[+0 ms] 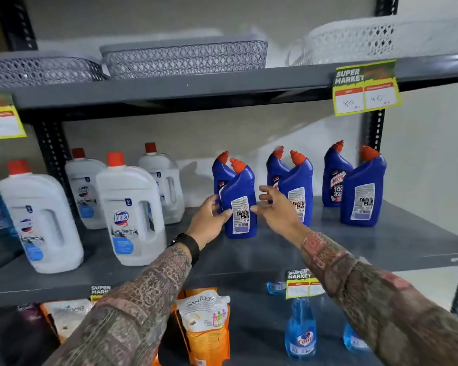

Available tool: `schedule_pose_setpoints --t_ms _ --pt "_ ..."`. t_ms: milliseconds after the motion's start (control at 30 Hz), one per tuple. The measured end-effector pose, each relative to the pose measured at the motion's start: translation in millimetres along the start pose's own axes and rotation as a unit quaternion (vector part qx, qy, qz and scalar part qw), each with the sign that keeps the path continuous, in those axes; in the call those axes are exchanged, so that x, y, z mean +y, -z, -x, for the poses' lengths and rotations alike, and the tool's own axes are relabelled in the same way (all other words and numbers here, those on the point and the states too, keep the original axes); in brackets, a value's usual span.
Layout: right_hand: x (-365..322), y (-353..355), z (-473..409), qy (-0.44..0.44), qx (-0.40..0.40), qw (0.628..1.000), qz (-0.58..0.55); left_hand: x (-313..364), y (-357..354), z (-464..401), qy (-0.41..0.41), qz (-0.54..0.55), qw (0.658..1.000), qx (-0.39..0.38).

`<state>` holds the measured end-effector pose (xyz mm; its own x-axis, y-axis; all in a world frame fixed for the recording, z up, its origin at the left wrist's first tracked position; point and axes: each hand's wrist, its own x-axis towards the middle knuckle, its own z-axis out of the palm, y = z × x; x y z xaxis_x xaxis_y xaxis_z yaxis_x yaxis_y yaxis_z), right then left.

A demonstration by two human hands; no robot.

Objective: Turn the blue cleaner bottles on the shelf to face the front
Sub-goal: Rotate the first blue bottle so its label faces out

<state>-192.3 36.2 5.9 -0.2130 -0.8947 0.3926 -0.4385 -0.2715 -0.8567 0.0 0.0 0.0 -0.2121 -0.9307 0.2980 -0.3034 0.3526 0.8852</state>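
Several blue cleaner bottles with red caps stand in pairs on the grey middle shelf (381,241). The front left bottle (239,202) shows its white back label. My left hand (209,220) grips its left side. My right hand (274,210) has spread fingers, and its fingertips touch the bottle's right edge. Behind it stands another blue bottle (220,175). The middle front bottle (298,186) and the right front bottle (362,191) also show back labels. The rear right bottle (335,178) shows its front label.
White Domex jugs (130,212) with red caps stand to the left on the same shelf. Grey baskets (185,58) and a white basket sit on the shelf above. Price tags (365,88) hang from shelf edges. Orange refill pouches (204,323) and blue spray bottles (300,331) fill the shelf below.
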Motion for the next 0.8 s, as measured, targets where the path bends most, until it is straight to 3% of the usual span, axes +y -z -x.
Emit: schedule_pose_setpoints --t_ms 200,400,500,633,800 --pt "3.4 -3.1 -20.3 0.016 -0.06 0.998 -0.028 -11.8 -13.9 -12.5 0.003 0.048 0.999 0.004" --pt "5.0 -3.0 -29.1 0.038 -0.043 0.998 -0.016 -16.9 -16.5 -16.4 -0.009 0.085 0.996 0.025" --pt "-2.7 3.2 -35.7 0.061 0.007 0.998 0.004 -1.3 -11.5 -20.8 -0.036 0.088 0.995 0.016" --pt "-10.7 7.9 -39.9 0.069 0.072 0.995 -0.001 14.0 -18.2 -11.9 -0.09 -0.015 0.986 0.137" --pt "-16.2 4.1 -29.1 0.087 0.11 0.99 0.018 13.6 -44.9 7.7 -0.123 -0.033 0.99 0.052"
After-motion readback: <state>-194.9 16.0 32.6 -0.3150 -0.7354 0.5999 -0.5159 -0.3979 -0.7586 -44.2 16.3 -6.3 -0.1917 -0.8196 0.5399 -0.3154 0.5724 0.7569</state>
